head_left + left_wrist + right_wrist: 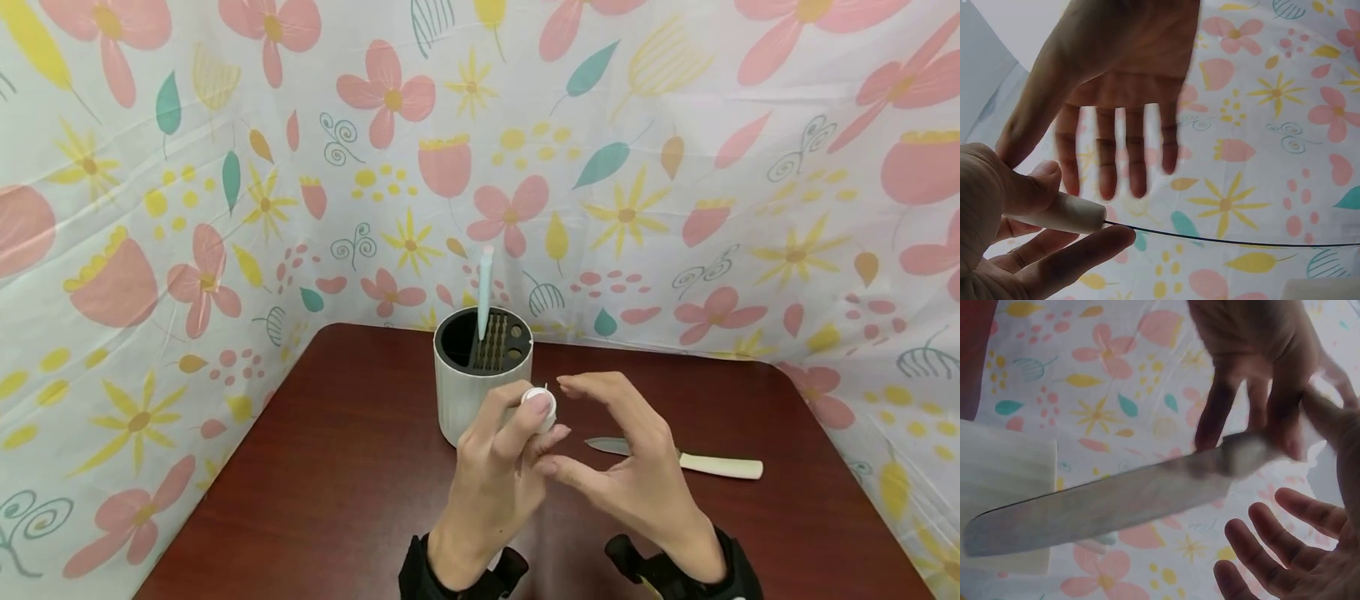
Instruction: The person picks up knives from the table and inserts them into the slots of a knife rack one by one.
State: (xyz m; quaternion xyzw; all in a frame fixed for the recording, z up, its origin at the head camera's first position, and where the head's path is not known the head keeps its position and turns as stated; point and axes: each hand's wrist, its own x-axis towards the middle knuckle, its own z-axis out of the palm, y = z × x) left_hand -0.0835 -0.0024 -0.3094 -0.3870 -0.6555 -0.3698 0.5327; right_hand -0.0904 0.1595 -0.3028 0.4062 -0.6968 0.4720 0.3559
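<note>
My left hand (498, 467) grips the white handle of a kitchen knife (542, 408), and in the head view only the handle's end shows. In the right wrist view the knife's broad blade (1097, 503) reaches toward the lower left; the left wrist view has it edge-on as a thin dark line. Beside it my right hand (637, 467) has its fingers spread and holds nothing. Its thumb is close to the left fingers; I cannot tell whether they touch. Beyond the hands stands a white ribbed knife block (450, 400) with a black slotted top and a light blue handle (485, 292) sticking up.
Behind the right hand a smaller knife (720, 465) with a cream handle lies on the dark red-brown table (322, 500), blade pointing left and partly hidden. A floral cloth (600, 208) hangs along the table's back and sides.
</note>
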